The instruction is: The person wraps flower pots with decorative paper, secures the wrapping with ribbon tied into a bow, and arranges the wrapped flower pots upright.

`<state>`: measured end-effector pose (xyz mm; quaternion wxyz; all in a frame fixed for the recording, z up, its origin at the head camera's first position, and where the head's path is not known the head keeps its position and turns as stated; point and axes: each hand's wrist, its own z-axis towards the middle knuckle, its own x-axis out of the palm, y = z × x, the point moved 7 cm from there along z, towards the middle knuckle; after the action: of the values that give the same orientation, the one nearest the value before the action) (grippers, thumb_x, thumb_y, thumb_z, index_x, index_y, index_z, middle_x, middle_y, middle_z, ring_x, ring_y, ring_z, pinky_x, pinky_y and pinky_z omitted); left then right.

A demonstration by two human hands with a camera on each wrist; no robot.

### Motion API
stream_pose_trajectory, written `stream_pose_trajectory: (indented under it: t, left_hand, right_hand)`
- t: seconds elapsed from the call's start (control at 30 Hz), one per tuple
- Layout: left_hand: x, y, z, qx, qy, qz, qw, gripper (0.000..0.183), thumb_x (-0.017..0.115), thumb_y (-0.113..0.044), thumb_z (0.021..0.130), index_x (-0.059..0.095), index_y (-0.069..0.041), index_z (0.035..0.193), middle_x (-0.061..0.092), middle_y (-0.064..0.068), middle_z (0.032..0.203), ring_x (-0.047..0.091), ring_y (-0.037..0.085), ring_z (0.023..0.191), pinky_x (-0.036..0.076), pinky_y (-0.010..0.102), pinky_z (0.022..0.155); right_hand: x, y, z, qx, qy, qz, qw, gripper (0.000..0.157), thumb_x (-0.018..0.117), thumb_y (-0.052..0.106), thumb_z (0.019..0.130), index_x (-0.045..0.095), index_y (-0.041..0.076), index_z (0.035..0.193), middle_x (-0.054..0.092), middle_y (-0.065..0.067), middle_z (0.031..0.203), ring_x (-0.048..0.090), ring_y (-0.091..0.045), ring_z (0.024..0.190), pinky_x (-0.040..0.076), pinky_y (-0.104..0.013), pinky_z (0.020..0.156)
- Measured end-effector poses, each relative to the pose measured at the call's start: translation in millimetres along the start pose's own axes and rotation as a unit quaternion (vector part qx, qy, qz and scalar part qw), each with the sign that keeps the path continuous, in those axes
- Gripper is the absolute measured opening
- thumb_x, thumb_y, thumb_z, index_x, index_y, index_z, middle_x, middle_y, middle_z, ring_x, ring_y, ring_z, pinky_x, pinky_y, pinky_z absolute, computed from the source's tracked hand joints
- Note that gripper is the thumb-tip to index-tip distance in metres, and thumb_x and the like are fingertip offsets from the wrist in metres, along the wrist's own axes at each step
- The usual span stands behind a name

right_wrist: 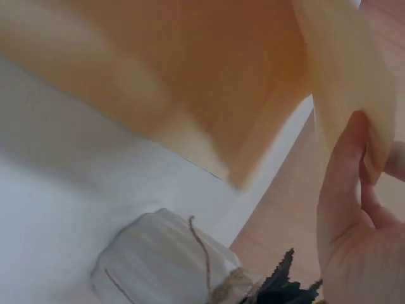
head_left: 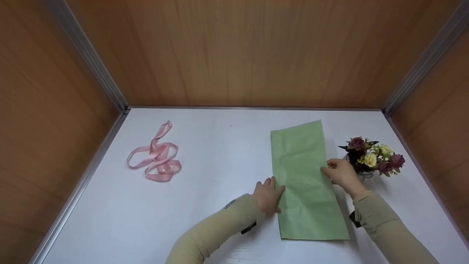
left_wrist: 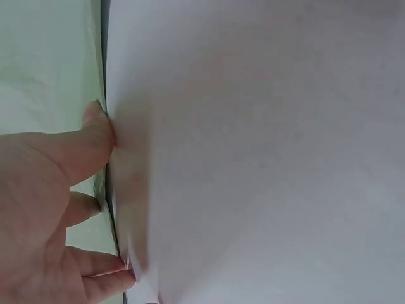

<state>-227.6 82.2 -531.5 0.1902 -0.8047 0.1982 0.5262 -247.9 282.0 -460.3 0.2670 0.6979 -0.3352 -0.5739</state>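
A long, creased sheet of green wrapping paper [head_left: 302,198] lies on the white table, right of its middle. My left hand [head_left: 266,196] rests on the paper's left edge with its fingers spread; in the left wrist view the thumb and fingertips of that hand [left_wrist: 44,196] lie along this edge. At the opposite edge, my right hand [head_left: 343,175] pinches the paper between thumb and fingers. The right wrist view shows the pinched paper [right_wrist: 348,69] raised off the table, looking tan there. Just right of this hand stands a pot of dark red and yellow flowers [head_left: 370,160].
A loosely looped pink ribbon [head_left: 170,167] lies on the left of the table [head_left: 220,146]. Wooden panels [head_left: 238,55] enclose the back and both sides. In the right wrist view, the flower pot [right_wrist: 158,253] has a pale wrapping and brown twine, close to the right hand.
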Motion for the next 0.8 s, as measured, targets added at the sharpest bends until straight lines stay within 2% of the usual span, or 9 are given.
stream_pose_trajectory:
  t: [0.13, 0.23, 0.33, 0.4, 0.5, 0.57, 0.6, 0.7, 0.8]
  left_hand:
    - [-4.8, 1.4, -3.8, 0.005, 0.018, 0.000, 0.9998, 0.075, 0.059, -0.055, 0.087, 0.028, -0.026, 0.149, 0.031, 0.011, 0.151, 0.033, 0.025, 0.137, 0.032, 0.039, 0.109]
    - [-19.7, -1.3, -4.8, 0.022, -0.008, 0.008, 0.9997, 0.064, 0.055, -0.055, 0.089, 0.044, -0.018, 0.140, 0.052, 0.009, 0.128, 0.050, 0.022, 0.115, 0.045, 0.034, 0.091]
    - [-42.0, -5.5, -3.8, 0.053, -0.055, -0.008, 0.9970, 0.046, 0.054, -0.048, 0.093, 0.057, -0.012, 0.121, 0.060, 0.005, 0.103, 0.056, 0.018, 0.092, 0.048, 0.032, 0.073]
    - [-58.7, -6.7, -4.7, 0.069, -0.083, -0.045, 0.9932, 0.039, 0.053, -0.040, 0.095, 0.059, -0.009, 0.118, 0.063, 0.005, 0.104, 0.060, 0.018, 0.093, 0.051, 0.032, 0.074]
    - [-79.7, -5.3, -5.4, 0.073, -0.114, -0.137, 0.9813, 0.041, 0.053, -0.033, 0.096, 0.055, -0.007, 0.128, 0.062, 0.008, 0.118, 0.061, 0.018, 0.104, 0.051, 0.030, 0.084]
    - [-90.1, -2.9, -5.3, 0.065, -0.128, -0.220, 0.9649, 0.043, 0.052, -0.030, 0.097, 0.051, -0.006, 0.132, 0.059, 0.008, 0.124, 0.059, 0.018, 0.110, 0.050, 0.029, 0.088]
    - [-94.1, -1.5, -5.1, 0.060, -0.134, -0.264, 0.9532, 0.042, 0.052, -0.029, 0.097, 0.050, -0.006, 0.132, 0.059, 0.008, 0.124, 0.059, 0.018, 0.110, 0.050, 0.028, 0.088]
    - [-101.3, 2.7, -4.4, 0.045, -0.141, -0.388, 0.9099, 0.037, 0.054, -0.029, 0.096, 0.053, -0.007, 0.126, 0.059, 0.006, 0.119, 0.059, 0.017, 0.107, 0.051, 0.026, 0.084]
    - [-104.5, 7.4, -4.4, 0.034, -0.143, -0.472, 0.8696, 0.032, 0.054, -0.032, 0.096, 0.056, -0.008, 0.118, 0.060, 0.003, 0.114, 0.059, 0.015, 0.102, 0.051, 0.026, 0.080]
  right_hand:
    - [2.3, 5, 1, 0.000, 0.026, 0.015, 1.000, 0.033, 0.052, 0.016, 0.095, 0.054, -0.011, 0.114, 0.058, -0.028, 0.111, 0.060, -0.028, 0.093, 0.055, -0.039, 0.075]
    - [1.3, 9, 0, 0.001, 0.038, 0.030, 0.999, 0.034, 0.052, 0.017, 0.095, 0.054, -0.010, 0.116, 0.056, -0.029, 0.116, 0.060, -0.031, 0.099, 0.054, -0.041, 0.080]
    - [0.6, 12, -1, 0.011, 0.049, 0.050, 0.997, 0.038, 0.052, 0.022, 0.097, 0.053, -0.009, 0.119, 0.057, -0.026, 0.116, 0.062, -0.026, 0.098, 0.054, -0.041, 0.083]
    - [1.1, 14, -1, 0.021, 0.060, 0.071, 0.995, 0.047, 0.050, 0.030, 0.098, 0.051, -0.008, 0.124, 0.059, -0.022, 0.116, 0.063, -0.021, 0.095, 0.053, -0.039, 0.084]
    - [2.9, 18, -1, 0.035, 0.084, 0.127, 0.988, 0.061, 0.045, 0.045, 0.098, 0.048, -0.007, 0.130, 0.062, -0.011, 0.110, 0.063, -0.012, 0.092, 0.053, -0.033, 0.083]
    - [5.4, 22, 0, 0.032, 0.108, 0.184, 0.976, 0.064, 0.041, 0.051, 0.097, 0.048, -0.004, 0.129, 0.063, -0.003, 0.104, 0.062, -0.009, 0.089, 0.053, -0.030, 0.081]
    - [7.2, 25, -1, 0.030, 0.119, 0.215, 0.969, 0.062, 0.039, 0.052, 0.097, 0.050, -0.002, 0.127, 0.064, 0.000, 0.100, 0.062, -0.008, 0.089, 0.052, -0.028, 0.081]
    - [14.7, 35, -1, 0.008, 0.163, 0.296, 0.941, 0.053, 0.031, 0.049, 0.100, 0.057, 0.006, 0.117, 0.064, 0.005, 0.098, 0.063, -0.009, 0.091, 0.052, -0.027, 0.081]
    - [22.8, 46, -3, -0.020, 0.201, 0.350, 0.915, 0.050, 0.025, 0.046, 0.102, 0.061, 0.013, 0.114, 0.065, 0.004, 0.104, 0.063, -0.011, 0.096, 0.052, -0.028, 0.084]
